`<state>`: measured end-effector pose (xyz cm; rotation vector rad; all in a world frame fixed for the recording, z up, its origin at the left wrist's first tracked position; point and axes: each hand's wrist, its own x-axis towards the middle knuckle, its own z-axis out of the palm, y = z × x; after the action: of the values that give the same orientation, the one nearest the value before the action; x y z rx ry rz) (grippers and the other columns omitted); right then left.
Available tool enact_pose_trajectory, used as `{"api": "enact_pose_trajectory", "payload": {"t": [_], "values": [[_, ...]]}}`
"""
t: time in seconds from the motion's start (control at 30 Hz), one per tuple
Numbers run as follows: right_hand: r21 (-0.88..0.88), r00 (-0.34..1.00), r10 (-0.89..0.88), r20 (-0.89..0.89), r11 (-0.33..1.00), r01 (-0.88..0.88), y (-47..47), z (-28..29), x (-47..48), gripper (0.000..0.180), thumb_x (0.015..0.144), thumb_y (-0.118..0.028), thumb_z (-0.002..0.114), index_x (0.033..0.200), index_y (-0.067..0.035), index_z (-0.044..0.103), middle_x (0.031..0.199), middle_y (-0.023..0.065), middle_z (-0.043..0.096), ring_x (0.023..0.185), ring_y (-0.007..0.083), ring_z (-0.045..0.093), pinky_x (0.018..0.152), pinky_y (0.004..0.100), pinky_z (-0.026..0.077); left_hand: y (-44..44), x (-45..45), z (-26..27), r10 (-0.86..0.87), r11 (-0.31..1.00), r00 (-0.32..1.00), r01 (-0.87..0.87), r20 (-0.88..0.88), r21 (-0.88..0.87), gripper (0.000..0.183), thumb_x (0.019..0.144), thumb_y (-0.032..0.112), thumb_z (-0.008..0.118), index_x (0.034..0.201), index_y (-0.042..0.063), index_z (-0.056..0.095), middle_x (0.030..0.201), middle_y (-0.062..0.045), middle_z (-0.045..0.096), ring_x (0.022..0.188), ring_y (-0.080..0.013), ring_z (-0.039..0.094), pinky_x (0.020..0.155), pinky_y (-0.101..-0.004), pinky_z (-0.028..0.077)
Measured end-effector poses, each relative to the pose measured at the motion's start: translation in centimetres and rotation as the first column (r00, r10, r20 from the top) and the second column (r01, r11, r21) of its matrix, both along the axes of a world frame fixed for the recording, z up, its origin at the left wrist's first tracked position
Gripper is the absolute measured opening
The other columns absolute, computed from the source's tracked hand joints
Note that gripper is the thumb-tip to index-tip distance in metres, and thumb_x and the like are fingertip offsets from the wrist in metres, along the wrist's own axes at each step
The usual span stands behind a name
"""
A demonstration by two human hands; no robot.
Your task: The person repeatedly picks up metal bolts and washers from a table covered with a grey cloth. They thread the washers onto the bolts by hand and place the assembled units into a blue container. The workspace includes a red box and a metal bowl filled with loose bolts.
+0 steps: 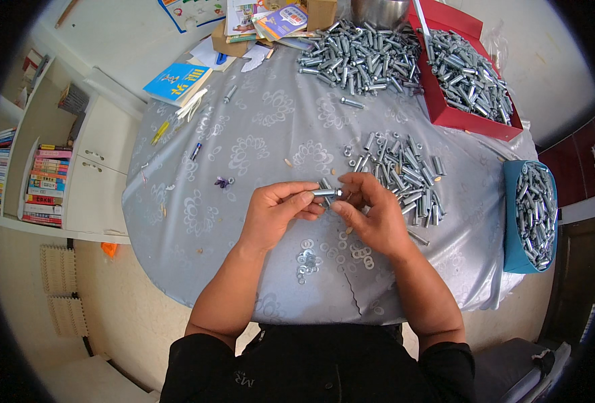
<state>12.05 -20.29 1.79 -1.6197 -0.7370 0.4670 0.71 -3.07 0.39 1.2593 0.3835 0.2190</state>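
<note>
My left hand (279, 209) pinches a metal sleeve anchor bolt (325, 193) between thumb and forefinger; its nut end points right. Around that nut end, the fingers of my right hand (373, 214) are spread, with the thumb below and forefinger above. Another metal sleeve (326, 184) shows just behind the held bolt, partly hidden by it. Right beyond my right hand lies a loose heap of sleeve anchors (403, 171), with a few nuts (347, 150) at its left edge. Flat washers (307, 259) lie in a small pile between my forearms, and more washers (362, 254) lie near my right wrist.
A large anchor heap (363, 60) sits at the back, beside a full red box (471, 124). At the right edge stands a blue bin (514, 221) of anchors. A blue book (176, 83), a marker (195, 151) and a purple scrap (221, 182) lie leftward on the silver tablecloth (201, 267).
</note>
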Motion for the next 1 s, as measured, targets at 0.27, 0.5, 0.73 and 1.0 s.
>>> {"api": "enact_pose_trajectory", "payload": {"t": [0.27,0.5,0.73,1.0], "values": [[-0.002,0.999,-0.004,-0.034,1.000,0.004,-0.1,-1.2,0.4,0.021,0.091,-0.019,0.070,0.090,0.002,0.066,0.073,0.0075,0.063,0.066,0.0124,0.061,0.060,0.0283,0.048,0.0,-0.1,0.0,-0.014,1.000,1.000,0.013,0.013,0.015,0.025,0.096,0.006,0.058,0.116,-0.008,0.064,0.098,-0.019,0.071,0.083,-0.0228,0.072,0.072,-0.0306,0.060],[0.051,0.996,0.028,-0.090,0.998,-0.024,-0.3,-0.9,0.3,0.020,0.088,-0.011,0.073,0.099,0.002,0.063,0.078,0.0059,0.065,0.067,0.0126,0.061,0.063,0.0266,0.050,0.0,-0.1,-0.2,-0.027,0.999,0.999,0.027,0.033,0.017,0.024,0.096,0.005,0.058,0.116,-0.007,0.064,0.099,-0.018,0.071,0.083,-0.0224,0.072,0.072,-0.0308,0.061],[-0.050,0.987,0.036,-0.160,0.998,-0.044,-0.5,-1.2,0.5,0.018,0.090,-0.012,0.072,0.097,0.002,0.063,0.075,0.0042,0.064,0.064,0.0094,0.057,0.058,0.0249,0.047,0.0,-0.2,-0.4,-0.027,1.000,0.996,0.025,0.088,0.015,0.023,0.095,0.004,0.059,0.115,-0.006,0.065,0.096,-0.017,0.072,0.082,-0.0208,0.071,0.071,-0.0307,0.061],[-0.032,0.995,0.045,-0.085,0.998,-0.048,-0.2,-1.0,0.3,0.015,0.091,-0.012,0.069,0.095,0.002,0.064,0.071,0.0038,0.063,0.061,0.0088,0.056,0.056,0.0252,0.046,0.2,-0.1,-0.6,-0.003,1.000,0.993,0.002,0.119,0.003,0.022,0.093,0.002,0.061,0.114,-0.005,0.066,0.093,-0.015,0.072,0.080,-0.0191,0.070,0.071,-0.0302,0.061]]}}
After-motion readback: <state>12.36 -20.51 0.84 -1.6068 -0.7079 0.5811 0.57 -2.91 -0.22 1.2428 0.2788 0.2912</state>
